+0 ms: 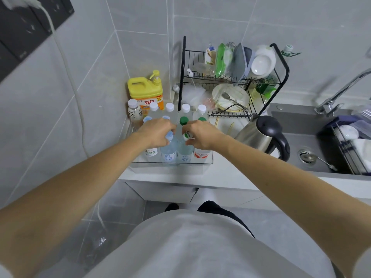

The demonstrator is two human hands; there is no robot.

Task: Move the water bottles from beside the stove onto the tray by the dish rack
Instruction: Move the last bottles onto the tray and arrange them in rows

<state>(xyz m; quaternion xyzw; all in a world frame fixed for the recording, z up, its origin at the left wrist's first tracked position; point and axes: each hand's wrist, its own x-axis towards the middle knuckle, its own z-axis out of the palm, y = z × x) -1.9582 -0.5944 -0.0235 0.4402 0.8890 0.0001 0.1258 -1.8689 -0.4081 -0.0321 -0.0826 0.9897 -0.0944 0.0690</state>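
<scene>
Left hand (158,133) curled over blue-capped bottle (169,146), right hand (200,135) pinching green-capped bottle (185,145): lower upright into tray (172,163), then release.

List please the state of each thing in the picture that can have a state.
left hand: closed on the blue-capped bottle
right hand: closed on the green-and-white-capped bottle
tray: holds upright capped bottles
kettle: lid shut
detergent jug: upright, pump on
tap: no water running
dish rack: loaded with dishes
</scene>
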